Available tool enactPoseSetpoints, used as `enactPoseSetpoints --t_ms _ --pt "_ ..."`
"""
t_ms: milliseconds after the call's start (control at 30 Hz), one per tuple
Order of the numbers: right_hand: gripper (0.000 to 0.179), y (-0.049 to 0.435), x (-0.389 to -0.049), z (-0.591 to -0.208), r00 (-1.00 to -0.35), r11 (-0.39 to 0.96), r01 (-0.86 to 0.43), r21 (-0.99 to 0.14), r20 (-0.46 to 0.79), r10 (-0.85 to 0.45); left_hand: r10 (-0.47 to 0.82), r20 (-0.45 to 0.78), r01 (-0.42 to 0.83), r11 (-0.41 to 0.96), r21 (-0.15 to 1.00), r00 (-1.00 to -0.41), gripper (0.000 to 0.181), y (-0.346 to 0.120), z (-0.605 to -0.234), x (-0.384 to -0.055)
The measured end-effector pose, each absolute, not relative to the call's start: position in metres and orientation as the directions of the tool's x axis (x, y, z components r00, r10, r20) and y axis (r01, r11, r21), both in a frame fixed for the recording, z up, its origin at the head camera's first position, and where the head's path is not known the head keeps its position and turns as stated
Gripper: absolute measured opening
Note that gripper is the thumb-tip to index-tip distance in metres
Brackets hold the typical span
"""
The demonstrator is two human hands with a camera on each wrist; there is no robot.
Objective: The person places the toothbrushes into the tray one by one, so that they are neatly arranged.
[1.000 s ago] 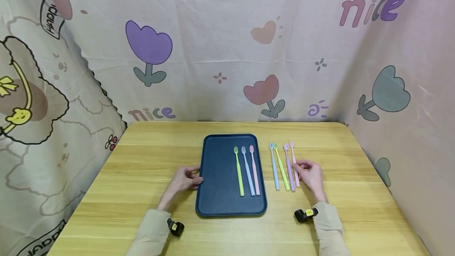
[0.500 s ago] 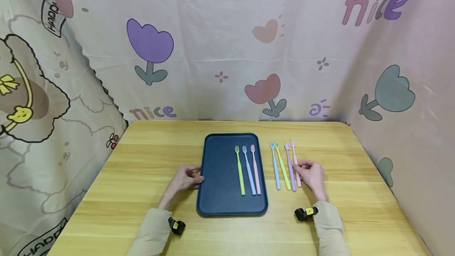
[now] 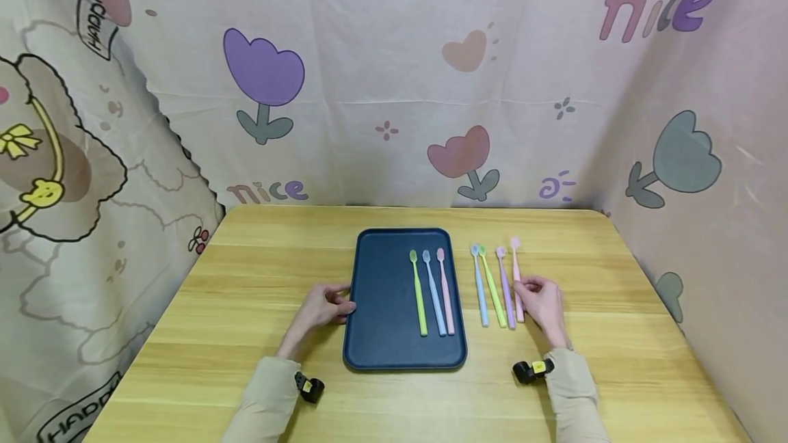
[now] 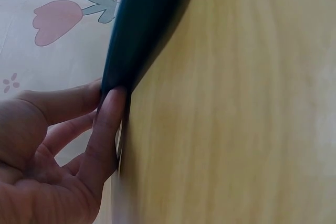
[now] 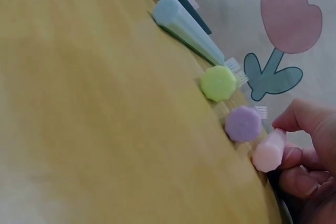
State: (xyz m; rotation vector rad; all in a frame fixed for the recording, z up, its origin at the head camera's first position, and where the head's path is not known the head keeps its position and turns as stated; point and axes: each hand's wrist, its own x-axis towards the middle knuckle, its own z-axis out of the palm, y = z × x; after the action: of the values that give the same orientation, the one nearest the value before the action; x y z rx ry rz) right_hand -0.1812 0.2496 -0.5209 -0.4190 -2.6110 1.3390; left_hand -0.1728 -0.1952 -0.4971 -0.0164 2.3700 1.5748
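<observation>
My left hand (image 3: 324, 305) pinches the left rim of a dark blue tray (image 3: 382, 351), thumb on the rim and fingers at its outer side. In the left wrist view the thumb (image 4: 107, 124) overlaps the tray edge (image 4: 142, 30). My right hand (image 3: 542, 303) pinches a pink toothbrush (image 3: 516, 272) by its handle, between thumb and fingers. The right wrist view shows this pink handle (image 5: 269, 153) end-on. Just left of it lie a purple toothbrush (image 3: 507, 289), a green toothbrush (image 3: 492, 289) and a blue toothbrush (image 3: 480, 289), heads pointing away.
On the tray's right half lie a green toothbrush (image 3: 419, 299), a blue toothbrush (image 3: 435, 299) and a pink toothbrush (image 3: 447, 299), roughly parallel. The wooden table (image 3: 258, 258) ends at a printed curtain (image 3: 345, 67) behind and at both sides.
The pink toothbrush in my right hand has shifted slightly right and away, widening the gap to the purple one. The left hand stays at the tray; the head view has shifted slightly.
</observation>
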Motion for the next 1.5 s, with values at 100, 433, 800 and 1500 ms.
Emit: enactPoseSetpoints --t_ms 100,433,800,1500 --pt "0.028 0.248 -0.179 -0.519 -0.951 0.551 0.159 -0.820 0.024 0.309 0.158 -0.244 -0.163 0.403 0.900 -0.957 0.053 -0.195 -0.497 -0.174" --pt "0.031 0.236 -0.176 -0.504 -0.970 0.485 0.112 -0.868 0.011 0.244 0.159 -0.245 -0.165 0.398 0.903 -0.956 0.054 -0.197 -0.497 -0.172" --pt "0.028 0.205 -0.175 -0.497 -0.978 0.465 0.081 -0.881 0.020 0.207 0.171 -0.239 -0.157 0.391 0.907 -0.956 0.055 -0.196 -0.498 -0.173" --pt "0.021 0.148 -0.172 -0.497 -0.996 0.409 0.025 -0.912 0.012 0.086 0.177 -0.239 -0.158 0.382 0.911 -0.955 0.055 -0.196 -0.497 -0.171"
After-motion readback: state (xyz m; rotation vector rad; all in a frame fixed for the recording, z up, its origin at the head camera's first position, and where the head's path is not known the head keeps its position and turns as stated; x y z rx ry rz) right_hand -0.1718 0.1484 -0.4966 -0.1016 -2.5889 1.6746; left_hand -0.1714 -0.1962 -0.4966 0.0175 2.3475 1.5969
